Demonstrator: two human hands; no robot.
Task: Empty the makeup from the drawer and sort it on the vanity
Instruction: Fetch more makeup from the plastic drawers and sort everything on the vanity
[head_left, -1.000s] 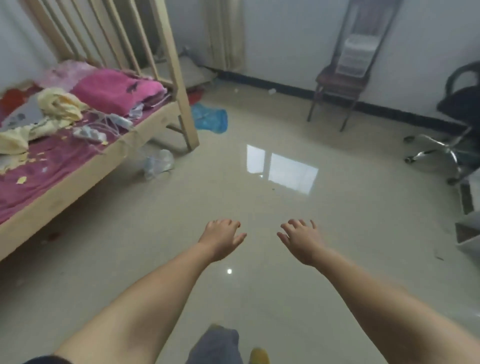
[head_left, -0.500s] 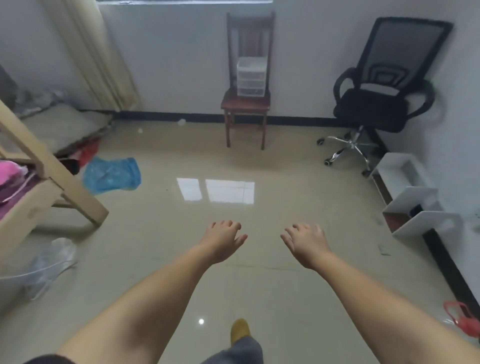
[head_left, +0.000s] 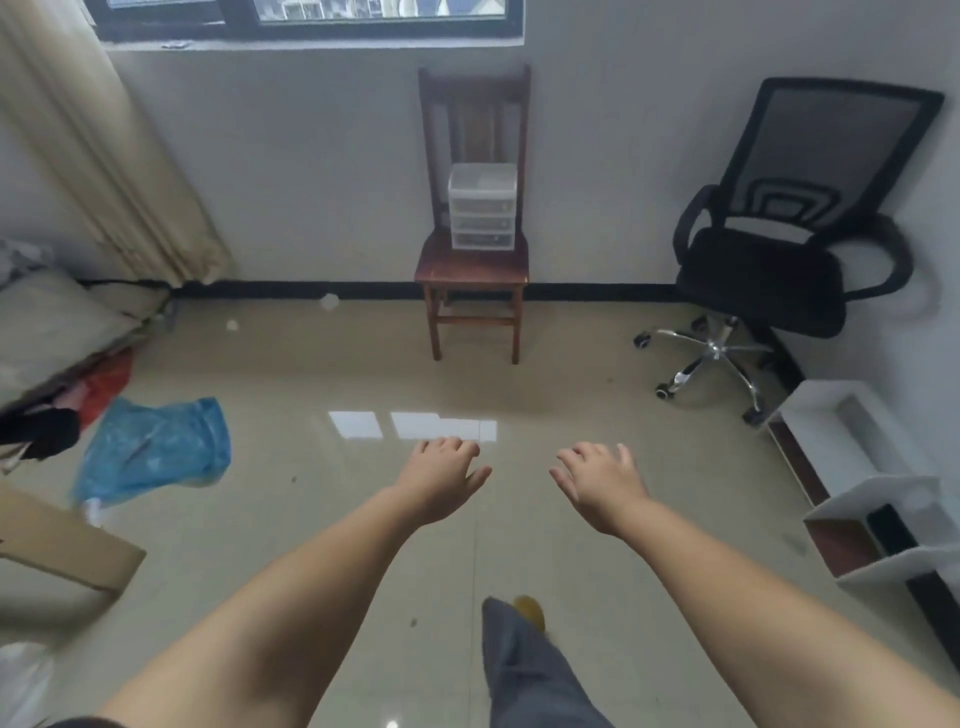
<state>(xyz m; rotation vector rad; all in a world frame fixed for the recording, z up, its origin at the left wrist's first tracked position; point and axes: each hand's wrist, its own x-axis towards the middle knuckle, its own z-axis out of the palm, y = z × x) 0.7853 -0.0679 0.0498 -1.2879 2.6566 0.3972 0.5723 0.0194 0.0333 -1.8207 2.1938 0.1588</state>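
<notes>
- Left hand (head_left: 441, 480) and right hand (head_left: 602, 486): held out apart, fingers relaxed, holding nothing
- Drawer unit (head_left: 482, 206): on wooden chair (head_left: 474, 270), against the wall

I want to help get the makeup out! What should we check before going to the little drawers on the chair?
1. Left hand free: ok, open, holds nothing.
2. Right hand free: ok, open, holds nothing.
3. Drawers in sight: ok, on the wooden chair, by the wall.
4. Floor path to the chair: ok, blue bag lies off to the left.
5. Makeup inside the drawers: cannot tell.
6. Vanity in sight: not ok, none in view.
</notes>
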